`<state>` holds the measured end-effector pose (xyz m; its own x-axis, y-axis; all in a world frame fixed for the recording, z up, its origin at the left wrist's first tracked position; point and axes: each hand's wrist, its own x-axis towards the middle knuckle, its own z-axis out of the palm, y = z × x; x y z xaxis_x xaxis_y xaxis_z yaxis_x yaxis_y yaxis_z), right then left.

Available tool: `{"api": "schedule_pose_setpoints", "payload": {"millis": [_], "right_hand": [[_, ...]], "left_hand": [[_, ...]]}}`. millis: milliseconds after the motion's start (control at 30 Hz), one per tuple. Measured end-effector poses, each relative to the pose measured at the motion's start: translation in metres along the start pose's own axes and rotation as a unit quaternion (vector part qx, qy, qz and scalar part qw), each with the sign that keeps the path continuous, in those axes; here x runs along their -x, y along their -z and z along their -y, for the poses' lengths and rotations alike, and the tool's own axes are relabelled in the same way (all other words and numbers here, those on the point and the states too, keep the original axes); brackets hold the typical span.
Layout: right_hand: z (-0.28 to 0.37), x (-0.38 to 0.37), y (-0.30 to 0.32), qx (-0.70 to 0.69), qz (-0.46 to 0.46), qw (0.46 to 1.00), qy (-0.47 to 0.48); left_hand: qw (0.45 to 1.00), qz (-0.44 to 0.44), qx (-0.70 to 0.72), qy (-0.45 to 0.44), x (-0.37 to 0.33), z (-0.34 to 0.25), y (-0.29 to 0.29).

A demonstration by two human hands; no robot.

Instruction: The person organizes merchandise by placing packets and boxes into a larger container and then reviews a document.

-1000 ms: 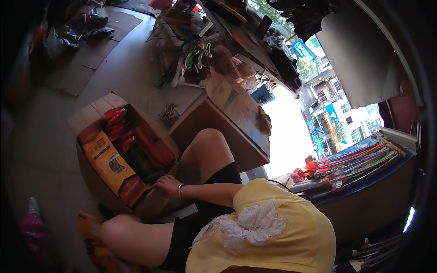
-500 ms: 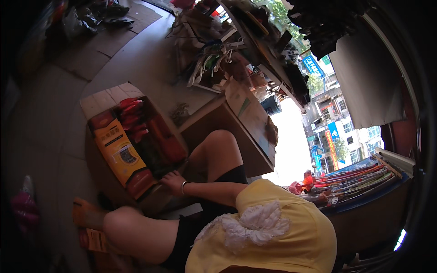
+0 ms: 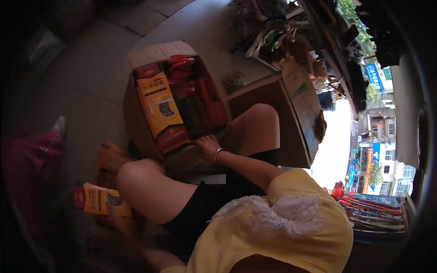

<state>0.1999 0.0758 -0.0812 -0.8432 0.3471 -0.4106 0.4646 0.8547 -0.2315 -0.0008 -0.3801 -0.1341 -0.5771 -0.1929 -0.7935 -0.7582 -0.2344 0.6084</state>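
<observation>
My right hand (image 3: 208,147), with a bangle at its wrist, rests on the near edge of an open cardboard box (image 3: 136,123); its fingers are apart, beside the lower end of a yellow-and-red package (image 3: 159,107). That package lies along the left side of the box, and red glossy packs (image 3: 182,79) fill part of the rest. At the lower left, my left hand (image 3: 117,223) is smeared by motion. It is right beside another yellow-and-red package (image 3: 102,200) near my left knee; whether its fingers grip the package cannot be made out.
A larger cardboard box (image 3: 296,113) stands beyond my right knee. More orange packages (image 3: 111,157) lie beside my left knee. Pink glossy material (image 3: 34,154) is at the far left. A rack of long thin goods (image 3: 373,211) stands at the right, near the bright street opening.
The view has shifted, so the boxes appear farther right and higher. My left forearm has come into view beside the lower-left package. My right hand stays at the box edge.
</observation>
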Motion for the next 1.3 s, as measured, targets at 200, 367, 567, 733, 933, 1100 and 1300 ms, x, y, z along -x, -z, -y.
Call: {"api": "schedule_pose_setpoints", "payload": {"millis": [200,367,567,733,933,1100,1300], "right_hand": [[-0.01,0.016,-0.008,-0.066,-0.051,0.996,0.027],[-0.023,0.023,-0.008,-0.118,-0.094,0.985,0.078],[-0.034,0.028,0.043,-0.721,-0.099,0.686,-0.007],[-0.092,0.048,0.164,-0.828,-0.118,0.538,0.109],[-0.123,0.076,0.155,-0.816,-0.135,0.562,0.0],[-0.122,0.071,0.166,-0.798,-0.166,0.58,0.002],[-0.174,0.074,0.14,-0.503,-0.398,0.766,-0.046]], "left_hand": [[0.92,0.017,0.012,-0.391,0.082,-0.122,-0.093],[0.897,0.237,0.042,-0.371,0.174,-0.178,-0.211],[0.847,0.418,-0.058,-0.324,0.233,-0.077,-0.346],[0.709,0.582,-0.336,-0.212,0.276,0.021,-0.384],[0.621,0.636,-0.429,-0.163,0.273,0.075,-0.4],[0.592,0.665,-0.421,-0.174,0.261,0.068,-0.425],[0.524,0.573,-0.434,-0.457,0.207,0.018,-0.538]]}}
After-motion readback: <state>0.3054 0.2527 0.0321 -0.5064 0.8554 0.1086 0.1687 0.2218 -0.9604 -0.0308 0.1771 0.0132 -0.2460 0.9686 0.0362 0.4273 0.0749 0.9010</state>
